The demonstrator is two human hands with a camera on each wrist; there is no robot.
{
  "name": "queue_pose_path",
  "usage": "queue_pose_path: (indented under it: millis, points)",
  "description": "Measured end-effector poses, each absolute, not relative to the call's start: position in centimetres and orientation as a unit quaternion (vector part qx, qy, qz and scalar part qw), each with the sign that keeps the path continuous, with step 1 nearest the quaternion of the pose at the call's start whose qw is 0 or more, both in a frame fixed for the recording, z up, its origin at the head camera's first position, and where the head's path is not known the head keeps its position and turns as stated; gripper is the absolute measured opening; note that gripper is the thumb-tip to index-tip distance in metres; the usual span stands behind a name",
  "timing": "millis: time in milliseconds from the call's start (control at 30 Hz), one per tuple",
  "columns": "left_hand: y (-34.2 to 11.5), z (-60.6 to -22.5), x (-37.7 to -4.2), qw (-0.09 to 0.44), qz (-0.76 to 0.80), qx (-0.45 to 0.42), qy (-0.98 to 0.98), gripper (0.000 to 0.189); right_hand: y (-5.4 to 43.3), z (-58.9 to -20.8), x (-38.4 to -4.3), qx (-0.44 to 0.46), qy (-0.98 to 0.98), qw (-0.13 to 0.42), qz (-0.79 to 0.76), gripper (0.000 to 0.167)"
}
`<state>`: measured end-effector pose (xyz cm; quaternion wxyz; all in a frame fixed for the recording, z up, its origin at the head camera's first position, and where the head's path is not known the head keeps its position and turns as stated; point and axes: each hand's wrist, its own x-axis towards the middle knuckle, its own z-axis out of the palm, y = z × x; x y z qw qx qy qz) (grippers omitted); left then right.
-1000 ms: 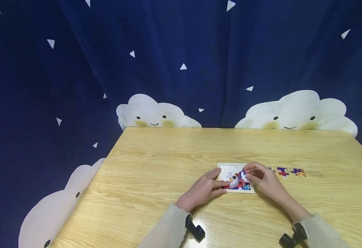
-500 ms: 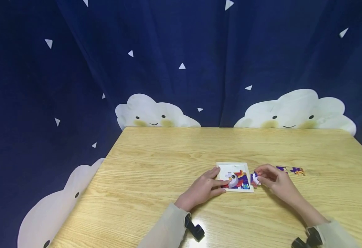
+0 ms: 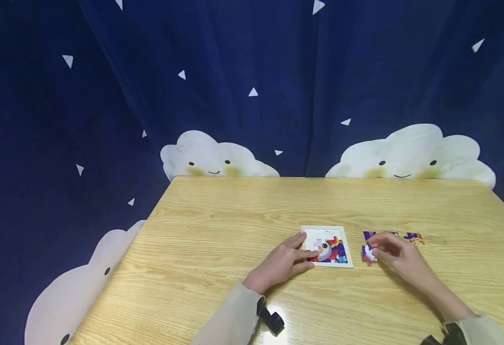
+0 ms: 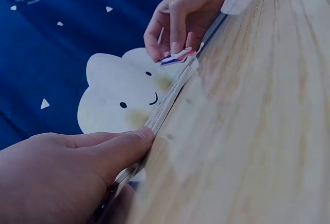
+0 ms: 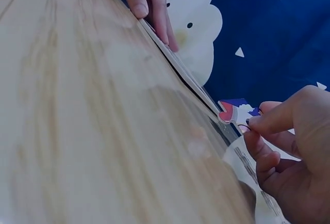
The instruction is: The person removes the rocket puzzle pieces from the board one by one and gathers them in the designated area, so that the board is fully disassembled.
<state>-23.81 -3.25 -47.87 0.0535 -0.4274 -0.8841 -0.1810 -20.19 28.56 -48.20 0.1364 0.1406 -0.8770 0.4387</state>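
Observation:
A small white-framed puzzle tray (image 3: 349, 254) lies on the table, partly filled with a colourful picture of a round-eyed white and red character; its upper left part shows bare white backing. My left hand (image 3: 280, 263) rests on the tray's left side, with one finger reaching over the picture. To the right of the tray, my right hand (image 3: 400, 256) pinches a purple, white and red puzzle piece (image 3: 367, 254) between thumb and fingertips. From the right wrist, the same piece (image 5: 234, 111) shows in a side view close over the tabletop.
Loose puzzle pieces lie in a row behind the right hand, among them a purple and orange piece (image 3: 415, 238) and a purple piece (image 3: 368, 235). The wooden table (image 3: 234, 206) runs back to a dark blue curtain (image 3: 217, 72) with white clouds.
My right hand has drawn away from the tray toward the right, carrying the puzzle piece from over the picture to the table beside the loose pieces. The left hand has stayed in place.

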Motion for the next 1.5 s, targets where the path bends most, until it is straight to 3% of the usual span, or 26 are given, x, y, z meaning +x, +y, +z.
queue_pose_path:
  millis: [1500]
  points:
    - [-3.4,-48.0,-23.9,0.046,-0.184,-0.423,-0.886,0.037,30.3,-48.2,-19.7,0.121,-0.901,0.117,0.401,0.023]
